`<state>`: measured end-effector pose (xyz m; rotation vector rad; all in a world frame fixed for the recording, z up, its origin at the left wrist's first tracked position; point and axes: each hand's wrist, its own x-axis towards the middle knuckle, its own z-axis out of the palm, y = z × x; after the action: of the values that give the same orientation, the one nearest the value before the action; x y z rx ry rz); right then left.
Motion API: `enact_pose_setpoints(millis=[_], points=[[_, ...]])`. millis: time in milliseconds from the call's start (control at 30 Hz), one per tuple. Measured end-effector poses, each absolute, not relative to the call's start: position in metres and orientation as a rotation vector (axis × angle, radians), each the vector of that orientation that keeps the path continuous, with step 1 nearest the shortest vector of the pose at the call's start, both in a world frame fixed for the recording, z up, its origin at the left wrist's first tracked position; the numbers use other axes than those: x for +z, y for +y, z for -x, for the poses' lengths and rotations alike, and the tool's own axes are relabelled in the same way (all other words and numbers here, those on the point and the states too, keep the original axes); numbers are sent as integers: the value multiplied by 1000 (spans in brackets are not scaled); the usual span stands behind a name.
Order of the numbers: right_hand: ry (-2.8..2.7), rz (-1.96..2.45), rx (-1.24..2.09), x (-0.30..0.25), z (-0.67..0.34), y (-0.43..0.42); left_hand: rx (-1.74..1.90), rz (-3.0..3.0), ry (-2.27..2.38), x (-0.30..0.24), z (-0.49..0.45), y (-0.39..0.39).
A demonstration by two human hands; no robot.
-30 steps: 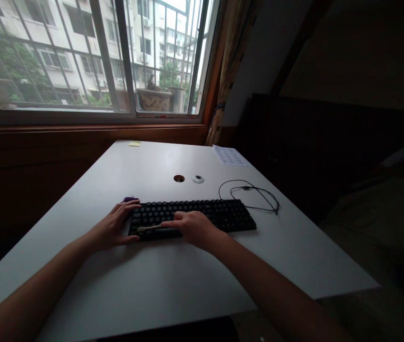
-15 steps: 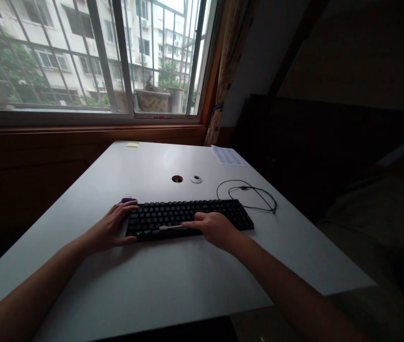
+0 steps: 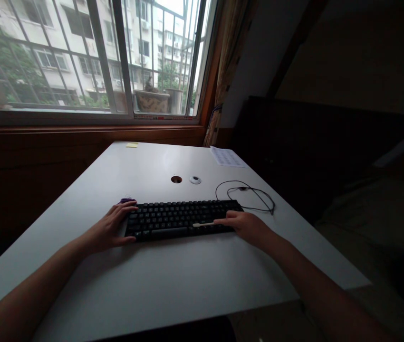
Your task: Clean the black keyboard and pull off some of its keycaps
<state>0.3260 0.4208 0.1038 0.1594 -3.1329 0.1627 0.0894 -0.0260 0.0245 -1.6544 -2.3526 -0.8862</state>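
Note:
A black keyboard point(image 3: 166, 219) lies flat on the white table point(image 3: 173, 275). My left hand point(image 3: 111, 225) grips its left end, with the fingers at the far corner and the thumb at the near one. In my right hand point(image 3: 243, 225), closed around the handle, is a pale toothbrush point(image 3: 204, 224). Its head points left and rests over the lower rows of keys, right of the space bar. My right hand covers part of the keyboard's right end. A small purple thing point(image 3: 127, 201) sits just behind my left fingertips, partly hidden.
Behind the keyboard's right side lies a coiled black cable point(image 3: 255, 190). Farther back are a round cable hole point(image 3: 177, 179), a white round cover point(image 3: 195, 180), printed paper point(image 3: 228, 157) and a yellow sticky note point(image 3: 131, 145). A barred window point(image 3: 81, 61) stands beyond the table.
My right hand has moved right along the keyboard, carrying the toothbrush from over the space bar to the lower right keys. My left hand has stayed in place.

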Motion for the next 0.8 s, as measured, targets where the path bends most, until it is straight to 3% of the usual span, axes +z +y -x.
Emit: enact_pose_setpoints(millis=[800], points=[[-3061,55,582,105,-356,494,-880,1664,-2343,24,-89,-26]])
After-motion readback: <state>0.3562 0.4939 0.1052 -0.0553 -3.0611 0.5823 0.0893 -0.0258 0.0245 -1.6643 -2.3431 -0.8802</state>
